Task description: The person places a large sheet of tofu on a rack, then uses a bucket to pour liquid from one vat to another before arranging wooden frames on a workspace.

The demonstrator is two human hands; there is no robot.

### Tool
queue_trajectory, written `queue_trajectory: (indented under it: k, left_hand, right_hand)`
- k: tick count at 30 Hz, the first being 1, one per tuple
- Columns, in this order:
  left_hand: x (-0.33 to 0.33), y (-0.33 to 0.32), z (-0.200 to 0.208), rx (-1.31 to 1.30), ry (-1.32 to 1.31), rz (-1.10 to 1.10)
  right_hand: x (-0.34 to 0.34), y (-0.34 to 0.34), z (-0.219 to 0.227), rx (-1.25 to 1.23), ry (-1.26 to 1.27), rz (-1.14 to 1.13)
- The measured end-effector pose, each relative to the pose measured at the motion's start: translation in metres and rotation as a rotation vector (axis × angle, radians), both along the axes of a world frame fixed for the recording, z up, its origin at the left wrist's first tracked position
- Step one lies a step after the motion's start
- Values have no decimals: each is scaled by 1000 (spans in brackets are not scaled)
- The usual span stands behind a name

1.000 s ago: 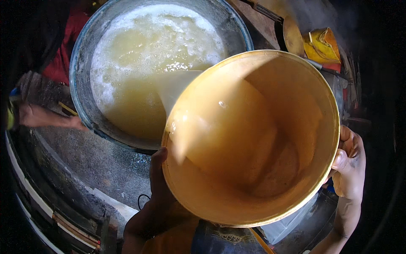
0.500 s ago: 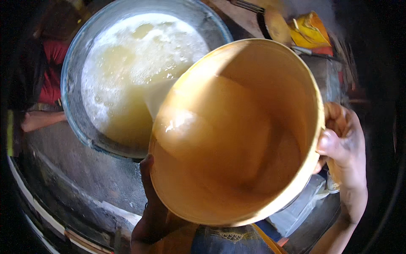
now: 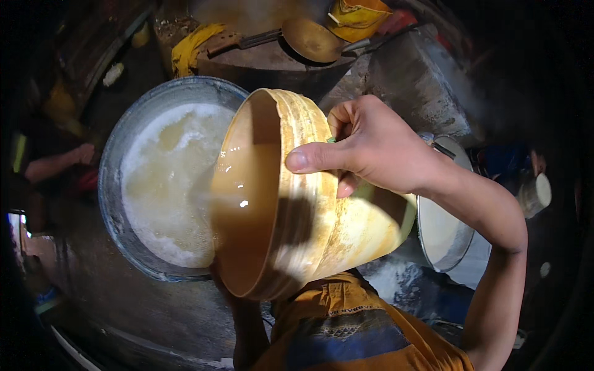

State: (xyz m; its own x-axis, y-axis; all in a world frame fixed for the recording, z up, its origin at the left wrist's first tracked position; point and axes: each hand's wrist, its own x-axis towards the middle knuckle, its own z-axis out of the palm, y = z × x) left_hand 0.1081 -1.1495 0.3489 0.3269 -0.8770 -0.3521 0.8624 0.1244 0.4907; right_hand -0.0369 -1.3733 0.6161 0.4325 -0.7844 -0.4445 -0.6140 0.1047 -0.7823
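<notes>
A cream-yellow plastic bucket (image 3: pixel 309 204) lies tilted on its side, mouth turned left over the right edge of a wide metal basin (image 3: pixel 110 204). Inside the basin is frothy, pale yellow liquid (image 3: pixel 167 167). Clear liquid sits in the bucket's mouth and a blurred stream runs from its lip into the basin. My right hand (image 3: pixel 371 148) grips the bucket's upper side near the rim, thumb on the outer wall. Underneath, in deep shadow, my left hand (image 3: pixel 232 287) supports the lower rim; its fingers are mostly hidden.
A round pan (image 3: pixel 312 40) and a yellow cloth (image 3: pixel 192 49) lie on a raised surface beyond the basin. A yellow container (image 3: pixel 359 17) stands there too. At right is a vessel (image 3: pixel 442 210) with whitish contents. Another person's arm (image 3: pixel 59 164) shows at left.
The bucket has tipped much further left, so its outer wall now shows and liquid pours out. My right hand has come up over its upper side. The view has shifted.
</notes>
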Motion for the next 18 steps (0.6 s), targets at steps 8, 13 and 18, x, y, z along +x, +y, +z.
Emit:
queue_trajectory:
  k: [8,13,18]
  left_hand:
    - [-3,-17,24,163,-165,-126]
    - [-5,-26,40,110,82,-66]
    - [-20,-40,36,43,-27,-281]
  right_hand:
    - [-46,17,-23,-42,-120,-167]
    - [-94,33,-38,-41,-244,-281]
    - [-183,82,-81,-20,-356,-474]
